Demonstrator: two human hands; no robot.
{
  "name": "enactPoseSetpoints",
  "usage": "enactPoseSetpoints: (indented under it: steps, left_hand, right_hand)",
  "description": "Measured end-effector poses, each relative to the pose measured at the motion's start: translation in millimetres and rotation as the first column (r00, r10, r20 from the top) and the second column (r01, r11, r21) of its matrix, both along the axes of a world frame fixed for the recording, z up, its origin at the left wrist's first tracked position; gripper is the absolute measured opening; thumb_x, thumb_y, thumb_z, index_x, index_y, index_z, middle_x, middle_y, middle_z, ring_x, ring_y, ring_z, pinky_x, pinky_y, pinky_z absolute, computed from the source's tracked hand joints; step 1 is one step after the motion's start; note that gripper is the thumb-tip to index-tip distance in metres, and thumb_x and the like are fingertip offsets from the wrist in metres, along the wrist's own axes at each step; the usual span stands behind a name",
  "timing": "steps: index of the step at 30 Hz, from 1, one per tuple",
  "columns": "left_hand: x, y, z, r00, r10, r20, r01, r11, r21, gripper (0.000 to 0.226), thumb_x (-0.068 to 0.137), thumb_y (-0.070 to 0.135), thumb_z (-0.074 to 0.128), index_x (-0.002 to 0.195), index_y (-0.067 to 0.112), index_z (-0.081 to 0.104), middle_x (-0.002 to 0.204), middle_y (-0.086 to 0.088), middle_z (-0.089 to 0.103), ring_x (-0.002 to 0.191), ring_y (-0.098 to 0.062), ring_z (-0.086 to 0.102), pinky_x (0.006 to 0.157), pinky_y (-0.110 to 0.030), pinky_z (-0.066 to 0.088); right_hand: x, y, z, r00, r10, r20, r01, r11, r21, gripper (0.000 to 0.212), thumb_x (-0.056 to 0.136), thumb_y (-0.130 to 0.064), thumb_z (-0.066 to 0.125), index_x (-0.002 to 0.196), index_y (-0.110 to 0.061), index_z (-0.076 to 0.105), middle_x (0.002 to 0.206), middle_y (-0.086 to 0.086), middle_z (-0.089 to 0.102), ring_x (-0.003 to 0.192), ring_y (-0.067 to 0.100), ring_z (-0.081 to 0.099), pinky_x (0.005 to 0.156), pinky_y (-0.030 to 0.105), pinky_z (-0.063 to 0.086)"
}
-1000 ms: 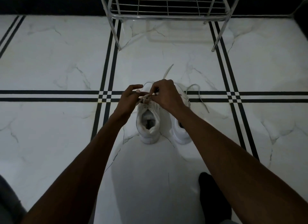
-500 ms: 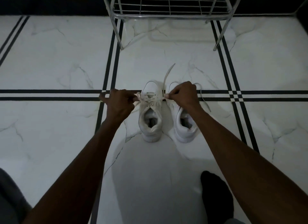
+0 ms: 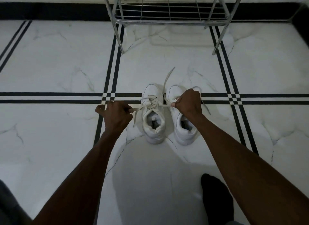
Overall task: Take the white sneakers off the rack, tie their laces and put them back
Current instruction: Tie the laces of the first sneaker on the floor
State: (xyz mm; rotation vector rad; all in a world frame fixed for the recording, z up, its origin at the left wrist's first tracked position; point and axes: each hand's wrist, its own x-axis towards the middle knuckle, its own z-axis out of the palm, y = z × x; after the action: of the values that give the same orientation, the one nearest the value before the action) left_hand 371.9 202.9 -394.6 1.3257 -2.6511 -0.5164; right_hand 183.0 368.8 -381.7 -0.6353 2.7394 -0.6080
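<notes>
Two white sneakers stand side by side on the floor, toes pointing away from me: the left sneaker (image 3: pixel 153 121) and the right sneaker (image 3: pixel 183 129). My left hand (image 3: pixel 115 116) is closed on one end of the left sneaker's lace (image 3: pixel 151 104), just left of the shoe. My right hand (image 3: pixel 188 104) grips the other end above the right sneaker. The lace is stretched taut between them over a knot. The right sneaker's laces (image 3: pixel 167 79) trail loose on the floor.
A chrome wire shoe rack (image 3: pixel 168 21) stands at the far side, its lowest shelf bare, legs on the white marble floor (image 3: pixel 66 60) with black stripes. My dark-socked foot (image 3: pixel 215 194) rests at the lower right.
My hands were together over the left sneaker's tongue; they have drawn apart sideways, pulling the lace ends tight. The view has tilted slightly.
</notes>
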Motion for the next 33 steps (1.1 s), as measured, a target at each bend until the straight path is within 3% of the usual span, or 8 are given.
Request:
enactPoseSetpoints:
  steps: [5, 8, 11, 13, 18, 22, 28, 33]
  left_hand:
    - [0, 3, -3, 1.0, 0.021, 0.01, -0.021, 0.999, 0.024, 0.014, 0.083, 0.02, 0.07, 0.085, 0.029, 0.08, 0.08, 0.003, 0.073, 0.099, -0.024, 0.061, 0.103, -0.054, 0.025]
    - [-1, 2, -3, 0.999, -0.026, -0.026, 0.027, 0.998, 0.05, 0.016, 0.086, 0.018, 0.07, 0.091, 0.029, 0.079, 0.09, 0.003, 0.076, 0.107, -0.026, 0.062, 0.108, -0.059, 0.028]
    - [-6, 3, 0, 0.991, -0.125, -0.043, 0.13, 0.98, 0.151, 0.031, 0.092, 0.024, 0.068, 0.122, 0.03, 0.07, 0.124, 0.002, 0.071, 0.129, -0.032, 0.054, 0.111, -0.066, 0.027]
    - [-11, 11, 1, 0.982, -0.182, -0.058, 0.191, 0.947, 0.257, 0.041, 0.096, 0.024, 0.064, 0.136, 0.033, 0.06, 0.138, 0.006, 0.063, 0.139, -0.027, 0.045, 0.115, -0.066, 0.02]
    - [-18, 22, -2, 0.985, -0.121, -0.121, 0.152, 0.946, 0.288, 0.033, 0.097, 0.012, 0.06, 0.121, 0.031, 0.07, 0.115, 0.009, 0.071, 0.125, -0.018, 0.055, 0.115, -0.059, 0.017]
    - [-16, 24, -8, 0.988, -0.12, -0.099, 0.136, 0.974, 0.18, 0.02, 0.098, 0.016, 0.059, 0.097, 0.028, 0.076, 0.095, 0.01, 0.072, 0.118, -0.024, 0.057, 0.11, -0.062, 0.017]
    - [-5, 19, -9, 0.97, -0.231, 0.075, 0.242, 0.95, -0.197, 0.029, 0.08, -0.001, 0.065, 0.086, 0.024, 0.08, 0.087, 0.008, 0.074, 0.109, -0.026, 0.056, 0.111, -0.065, 0.022]
    - [-3, 16, -10, 0.973, -0.224, 0.055, 0.23, 0.955, -0.185, 0.026, 0.072, -0.003, 0.064, 0.077, 0.019, 0.077, 0.071, 0.007, 0.067, 0.099, -0.024, 0.057, 0.107, -0.057, 0.021]
  right_hand:
    - [-2, -3, -14, 0.99, 0.119, -0.08, -0.112, 0.989, 0.093, 0.037, 0.075, -0.038, 0.083, 0.073, -0.005, 0.068, 0.084, 0.012, 0.075, 0.086, 0.024, 0.07, 0.066, 0.025, 0.036]
    - [3, -10, -8, 0.936, 0.298, -0.188, -0.243, 0.932, 0.268, 0.02, 0.084, -0.027, 0.075, 0.093, -0.01, 0.07, 0.107, 0.009, 0.068, 0.104, 0.029, 0.058, 0.086, 0.037, 0.047]
    - [6, -17, -7, 0.862, 0.496, -0.102, -0.493, 0.868, 0.061, 0.054, 0.081, -0.005, 0.071, 0.131, -0.023, 0.061, 0.14, 0.005, 0.053, 0.127, 0.033, 0.043, 0.1, 0.049, 0.043]
    - [12, -23, -8, 0.758, 0.652, -0.016, -0.652, 0.758, 0.037, 0.06, 0.083, 0.0, 0.063, 0.137, -0.027, 0.057, 0.148, 0.005, 0.048, 0.134, 0.033, 0.038, 0.104, 0.049, 0.041]
    - [9, -24, -8, 0.799, 0.602, -0.01, -0.577, 0.77, 0.271, 0.014, 0.089, -0.016, 0.062, 0.101, -0.011, 0.069, 0.118, 0.009, 0.061, 0.121, 0.036, 0.05, 0.095, 0.046, 0.046]
    - [16, -15, -7, 0.8, 0.597, -0.056, -0.548, 0.766, 0.337, 0.023, 0.09, -0.018, 0.061, 0.112, -0.012, 0.067, 0.128, 0.007, 0.057, 0.126, 0.034, 0.043, 0.096, 0.044, 0.041]
    - [24, -8, -13, 0.781, 0.567, -0.263, -0.476, 0.812, 0.338, 0.02, 0.085, -0.01, 0.06, 0.1, -0.016, 0.072, 0.122, 0.006, 0.056, 0.12, 0.034, 0.043, 0.093, 0.048, 0.035]
    - [27, -9, -20, 0.762, 0.547, -0.347, -0.464, 0.835, 0.296, 0.018, 0.081, -0.008, 0.057, 0.085, -0.015, 0.074, 0.117, 0.007, 0.057, 0.113, 0.036, 0.046, 0.086, 0.047, 0.034]
